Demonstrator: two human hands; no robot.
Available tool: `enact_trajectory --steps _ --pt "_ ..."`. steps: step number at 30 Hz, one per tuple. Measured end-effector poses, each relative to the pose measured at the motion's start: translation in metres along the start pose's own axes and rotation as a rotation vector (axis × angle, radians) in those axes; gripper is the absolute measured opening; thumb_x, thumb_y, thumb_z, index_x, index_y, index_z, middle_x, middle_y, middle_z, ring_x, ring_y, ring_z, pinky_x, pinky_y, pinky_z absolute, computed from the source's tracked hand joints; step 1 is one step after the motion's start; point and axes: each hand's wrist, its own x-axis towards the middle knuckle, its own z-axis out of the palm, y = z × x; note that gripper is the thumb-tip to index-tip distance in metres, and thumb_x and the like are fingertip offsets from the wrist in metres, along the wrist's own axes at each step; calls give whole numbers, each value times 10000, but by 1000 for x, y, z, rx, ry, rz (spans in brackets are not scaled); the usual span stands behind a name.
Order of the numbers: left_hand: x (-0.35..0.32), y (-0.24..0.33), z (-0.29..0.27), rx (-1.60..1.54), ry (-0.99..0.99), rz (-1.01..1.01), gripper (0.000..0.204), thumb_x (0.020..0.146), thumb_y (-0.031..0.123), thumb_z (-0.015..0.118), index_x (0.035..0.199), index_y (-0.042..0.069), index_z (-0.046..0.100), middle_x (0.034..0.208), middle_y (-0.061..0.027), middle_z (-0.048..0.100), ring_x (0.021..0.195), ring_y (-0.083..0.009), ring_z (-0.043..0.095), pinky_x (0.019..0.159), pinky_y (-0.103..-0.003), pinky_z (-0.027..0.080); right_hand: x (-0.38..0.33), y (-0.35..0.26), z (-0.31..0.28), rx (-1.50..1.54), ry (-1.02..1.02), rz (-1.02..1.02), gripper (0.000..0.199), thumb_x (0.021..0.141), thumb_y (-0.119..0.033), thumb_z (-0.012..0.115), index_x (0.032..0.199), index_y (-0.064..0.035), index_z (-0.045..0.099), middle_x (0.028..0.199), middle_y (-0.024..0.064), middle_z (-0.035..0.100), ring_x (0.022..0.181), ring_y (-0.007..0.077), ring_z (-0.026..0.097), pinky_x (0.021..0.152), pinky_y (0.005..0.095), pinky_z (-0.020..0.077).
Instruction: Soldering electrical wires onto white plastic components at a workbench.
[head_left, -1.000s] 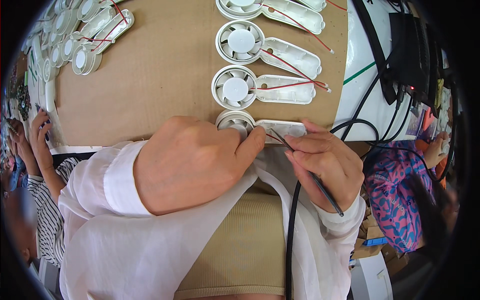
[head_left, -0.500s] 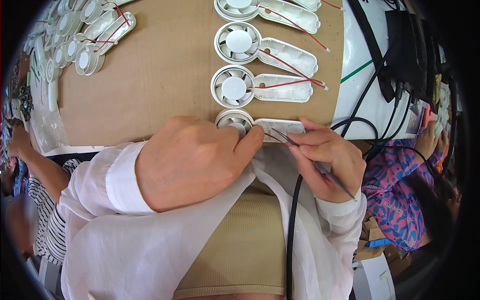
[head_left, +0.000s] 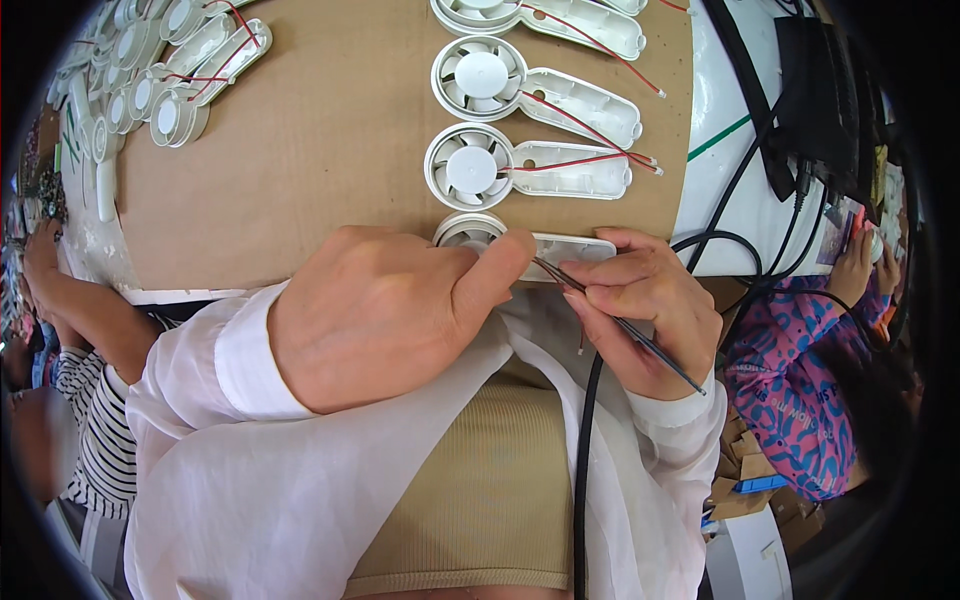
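At the table's near edge lies a white handheld fan half (head_left: 466, 224), its round end partly hidden under my left hand (head_left: 385, 320). That hand is closed over the fan, with the thumb stretched across the joint between fan and handle. Pinched in my right hand (head_left: 655, 305) is a pair of grey metal tweezers (head_left: 658, 353). Their tips reach in beside my left thumb, over the open handle shell (head_left: 580, 248). What the tips touch is hidden by the thumb. A thin wire end (head_left: 581, 345) hangs below the handle.
Beyond my hands several similar fan halves (head_left: 472, 170) with red wires stand in a column. More fan parts (head_left: 180, 118) are heaped at the far left. Black cables (head_left: 735, 190) and a black box (head_left: 822, 100) lie at right. Co-workers (head_left: 95, 310) sit on both sides.
The tweezer tips have moved left and down to my left thumb, which now lies further over the joint. A wire end now shows below the handle.
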Motion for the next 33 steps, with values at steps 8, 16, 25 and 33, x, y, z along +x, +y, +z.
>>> enact_trajectory --steps 8,16,25,33 --pt "0 -2 0 42 -17 88 400 811 111 666 1207 57 638 679 -6 561 479 -172 480 472 -285 405 0 1 0 -27 -15 -23 292 710 163 744 877 -37 612 867 161 746 824 263 713 941 504 541" --pt "1 2 -3 90 -45 111 448 780 90 635 1226 47 655 712 -11 553 477 -161 453 454 -275 392 -10 11 -4 99 74 10 293 721 176 719 896 -24 597 879 175 729 832 290 704 947 505 546" --pt "1 1 -1 75 -40 108 449 781 88 636 1227 38 657 709 -10 551 480 -159 457 451 -276 388 -8 8 -3 80 48 24 297 725 184 710 902 -21 590 870 173 720 836 294 697 952 506 545" --pt "2 2 -2 101 -48 117 442 789 95 633 1227 38 655 708 -11 556 486 -163 471 455 -282 397 -4 1 -8 -38 -48 -15 308 733 186 716 920 -20 583 891 181 721 846 296 696 944 494 547"
